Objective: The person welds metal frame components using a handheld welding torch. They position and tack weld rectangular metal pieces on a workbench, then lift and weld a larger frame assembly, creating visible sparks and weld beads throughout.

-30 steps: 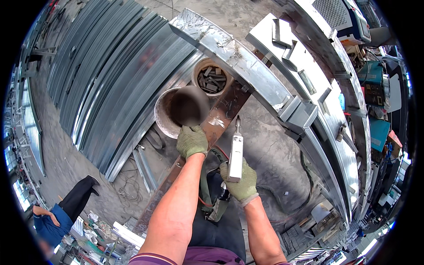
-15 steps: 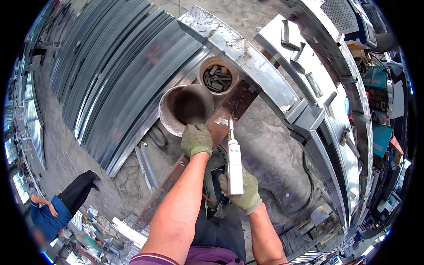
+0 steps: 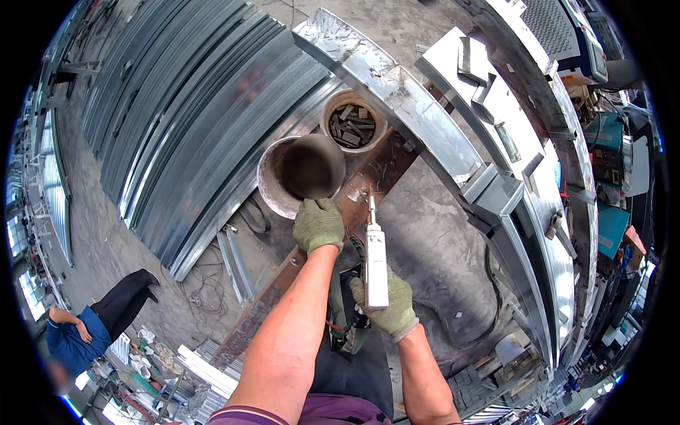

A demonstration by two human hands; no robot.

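My gloved left hand [image 3: 318, 225] is closed at the lower edge of a dark rounded thing [image 3: 312, 167], too blurred to tell its kind. That thing overlaps the mouth of a whitish bucket [image 3: 268, 183]. In my gloved right hand [image 3: 391, 304] is a white welding gun [image 3: 377, 265], its narrow metal nozzle pointing away from me. The nozzle tip is over a rusty brown steel beam [image 3: 389, 166], where small metal bits lie. Most of my right fingers are hidden behind the gun.
A second bucket [image 3: 382, 133] holds several short metal pieces. Long grey metal profiles [image 3: 212, 127] are stacked at the left. A silvery metal beam [image 3: 425, 99] and a white work surface [image 3: 453, 78] run along the right. A person in blue [image 3: 95, 329] is at the lower left.
Both hands keep their grip and nearly the same place. The view has shifted slightly, and a small reddish spot now shows at the gun's tip.
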